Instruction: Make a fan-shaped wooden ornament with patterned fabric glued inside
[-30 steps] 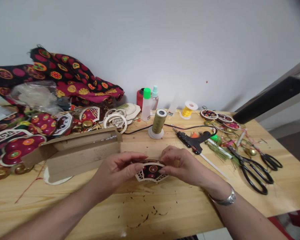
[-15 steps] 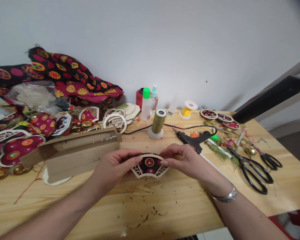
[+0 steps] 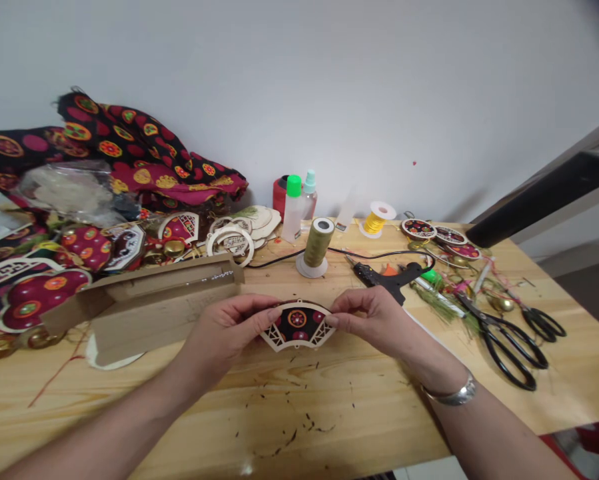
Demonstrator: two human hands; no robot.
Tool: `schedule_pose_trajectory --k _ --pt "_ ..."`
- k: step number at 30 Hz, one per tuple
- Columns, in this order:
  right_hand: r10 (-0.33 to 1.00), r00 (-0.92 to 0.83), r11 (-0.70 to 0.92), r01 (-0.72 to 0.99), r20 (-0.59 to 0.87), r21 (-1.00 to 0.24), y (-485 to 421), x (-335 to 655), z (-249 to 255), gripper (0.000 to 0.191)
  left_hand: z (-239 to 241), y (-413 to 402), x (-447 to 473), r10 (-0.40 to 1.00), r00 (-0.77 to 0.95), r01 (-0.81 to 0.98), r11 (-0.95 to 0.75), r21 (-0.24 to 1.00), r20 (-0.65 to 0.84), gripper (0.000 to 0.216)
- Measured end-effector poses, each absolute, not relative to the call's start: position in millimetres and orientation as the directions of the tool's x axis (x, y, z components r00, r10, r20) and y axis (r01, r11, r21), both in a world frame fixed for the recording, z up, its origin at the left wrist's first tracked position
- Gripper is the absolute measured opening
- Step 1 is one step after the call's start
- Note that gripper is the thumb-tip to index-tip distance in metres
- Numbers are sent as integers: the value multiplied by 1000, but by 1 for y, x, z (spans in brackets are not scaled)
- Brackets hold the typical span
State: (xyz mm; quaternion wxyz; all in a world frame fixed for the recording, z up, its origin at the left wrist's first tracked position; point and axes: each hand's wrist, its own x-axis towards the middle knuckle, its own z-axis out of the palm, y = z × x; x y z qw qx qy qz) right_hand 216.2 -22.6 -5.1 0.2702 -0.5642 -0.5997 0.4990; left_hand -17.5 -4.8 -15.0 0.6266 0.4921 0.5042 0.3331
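Observation:
Between both hands is a fan-shaped wooden ornament (image 3: 298, 325), its pale cut-out frame backed with dark patterned cloth. My left hand (image 3: 235, 327) pinches its left end, thumb on the front. At the right end, my right hand (image 3: 369, 321) grips it between thumb and fingers; a silver bracelet circles that wrist. The other fingertips are partly hidden behind the piece. Just beyond it stands an olive thread cone (image 3: 318, 247). A black glue gun (image 3: 386, 279) lies behind my right hand, and an open cardboard box (image 3: 164, 320) is left of my left hand.
Black-handled scissors (image 3: 512, 347) and a smaller pair (image 3: 543, 323) lie at right. Bottles (image 3: 292, 210) and a yellow spool (image 3: 376, 220) stand near the wall. Patterned fabric (image 3: 144, 150) and finished ornaments (image 3: 44, 293) crowd the left. Dark scraps (image 3: 292, 437) dot the tabletop (image 3: 204, 427).
My right thumb has slid outward toward the ornament's right edge, showing more of its front. The ornament has risen slightly in view; both hands still hold it.

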Motion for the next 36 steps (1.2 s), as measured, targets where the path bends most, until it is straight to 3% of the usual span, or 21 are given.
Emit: schedule_pose_trajectory --k 10,15,25,36 --pt "944 -217 -145 406 -250 -902 -23 215 -4 25 -14 -4 -17 916 281 91 271 958 -286 16" --pt "939 -205 -187 373 -277 -909 -21 217 -8 29 -16 -6 -18 896 310 43 321 946 -318 26" --pt "930 -178 -248 341 -321 -907 -16 224 -14 35 -23 -4 -20 919 181 -45 363 931 -350 35" --pt "934 -144 -273 306 -328 -912 -16 226 -12 36 -20 -2 -17 923 143 47 355 934 -358 31"
